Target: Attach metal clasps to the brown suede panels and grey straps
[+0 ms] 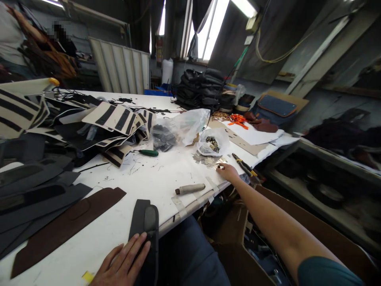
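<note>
My left hand [126,260] lies flat, fingers stretched out, on a black leather strip [151,222] at the table's front edge. The strip has a rounded end and a raised oval panel. My right hand [228,172] reaches forward to the table's right side, its fingers drawn together around something small that I cannot make out. Just beyond its fingertips lie thin, shiny metal pieces [205,159]. Behind them an open plastic bag [224,145] holds small brass-coloured fittings [212,143]. Pliers with black and yellow handles [244,165] rest right of this hand.
A wrapped grey rod-shaped tool [190,189] lies near the front edge. A green-handled tool [148,152] is farther back. Striped panels [111,117], dark strips and a brown leather piece [71,222] cover the left. A cardboard box [276,202] stands below right. Another person [13,37] is far left.
</note>
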Motion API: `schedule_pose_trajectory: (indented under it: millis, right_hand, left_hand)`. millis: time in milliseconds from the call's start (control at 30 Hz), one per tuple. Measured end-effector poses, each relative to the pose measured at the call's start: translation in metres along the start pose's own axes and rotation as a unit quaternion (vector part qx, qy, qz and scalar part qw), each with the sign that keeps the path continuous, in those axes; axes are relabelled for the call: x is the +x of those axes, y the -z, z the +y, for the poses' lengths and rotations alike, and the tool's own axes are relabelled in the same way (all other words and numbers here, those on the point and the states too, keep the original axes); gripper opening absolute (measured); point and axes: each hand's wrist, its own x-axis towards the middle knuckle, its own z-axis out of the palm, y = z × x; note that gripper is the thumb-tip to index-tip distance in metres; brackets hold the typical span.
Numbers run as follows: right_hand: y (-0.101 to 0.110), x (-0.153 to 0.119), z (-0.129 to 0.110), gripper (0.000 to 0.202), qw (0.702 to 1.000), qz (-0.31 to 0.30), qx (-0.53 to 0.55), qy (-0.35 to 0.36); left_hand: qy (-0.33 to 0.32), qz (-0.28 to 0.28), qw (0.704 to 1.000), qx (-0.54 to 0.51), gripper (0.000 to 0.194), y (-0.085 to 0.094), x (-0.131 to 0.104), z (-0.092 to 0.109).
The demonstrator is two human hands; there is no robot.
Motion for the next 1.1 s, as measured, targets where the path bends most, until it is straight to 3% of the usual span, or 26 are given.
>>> schedule_pose_trajectory:
  millis: [133, 300, 400, 500, 533, 600, 667, 800, 1100]
  right_hand:
    - [-0.006, 0.006, -0.004, 0.023, 0.999, -0.009, -0.004, -0.032]
    - [-0.008, -0.013, -0.023, 0.019, 0.996, 0.008, 0.078, -0.040]
    - [-0.018, -0.073, -0.043, 0.024, 0.986, -0.021, 0.168, 0.004]
    - [-0.046, -0.166, -0.066, 0.031, 0.960, -0.148, 0.233, 0.040]
    - [-0.059, -0.198, -0.074, 0.035, 0.944, -0.204, 0.256, 0.046]
    - [-0.085, -0.249, -0.088, 0.037, 0.880, -0.347, 0.324, 0.033]
    - [-0.106, -0.279, -0.097, 0.031, 0.861, -0.363, 0.354, 0.029]
    - [-0.125, -0.288, -0.098, 0.021, 0.883, -0.319, 0.341, 0.054]
    - [-0.120, -0.282, -0.096, 0.013, 0.913, -0.292, 0.249, 0.142]
  left_hand:
    - [0.057, -0.070, 0.995, -0.051, 0.118, 0.024, 0.006, 0.012]
    - [0.107, -0.140, 0.979, -0.107, 0.124, 0.039, 0.012, 0.018]
    - [0.111, -0.140, 0.975, -0.130, 0.125, 0.040, 0.010, 0.016]
    - [0.110, -0.130, 0.975, -0.145, 0.122, 0.041, 0.008, 0.015]
    - [0.110, -0.124, 0.975, -0.150, 0.121, 0.041, 0.009, 0.015]
    - [0.113, -0.115, 0.974, -0.161, 0.119, 0.044, 0.009, 0.014]
    - [0.121, -0.108, 0.972, -0.172, 0.117, 0.047, 0.011, 0.014]
    - [0.145, -0.102, 0.966, -0.189, 0.101, 0.051, 0.013, 0.015]
    - [0.163, -0.063, 0.960, -0.220, 0.083, 0.049, 0.012, 0.012]
